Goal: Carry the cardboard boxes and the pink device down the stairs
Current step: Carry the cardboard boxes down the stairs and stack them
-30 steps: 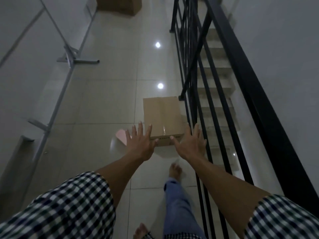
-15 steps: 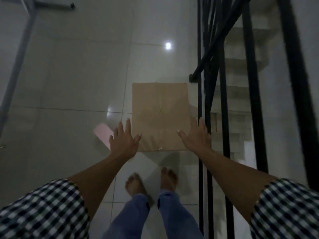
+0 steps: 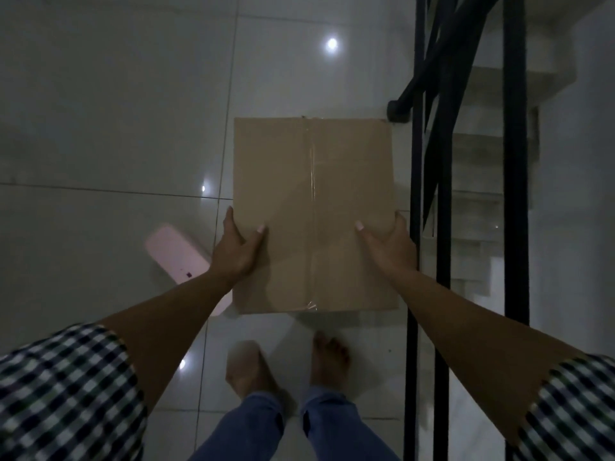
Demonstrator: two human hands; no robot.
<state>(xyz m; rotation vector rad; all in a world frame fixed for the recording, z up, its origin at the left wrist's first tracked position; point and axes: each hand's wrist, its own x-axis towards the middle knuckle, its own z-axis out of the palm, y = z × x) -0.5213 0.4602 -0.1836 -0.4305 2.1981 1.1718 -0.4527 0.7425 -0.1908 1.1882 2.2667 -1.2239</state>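
A taped brown cardboard box [image 3: 312, 194] sits on the glossy tiled floor just in front of my bare feet. My left hand [image 3: 238, 249] grips its left side, thumb on the top and fingers down the side. My right hand [image 3: 389, 246] grips the right side the same way. A flat pink device [image 3: 173, 257] lies on the floor left of the box, partly hidden under my left forearm.
A black metal stair railing [image 3: 446, 201] runs close along the box's right side, its post base [image 3: 397, 111] at the box's far right corner. White steps [image 3: 479, 207] descend beyond the railing. Pale floor tiles [image 3: 109, 128] spread to the left and ahead.
I have bent closer over the box. Both hands went from hovering open at its near corners to gripping its left and right sides.
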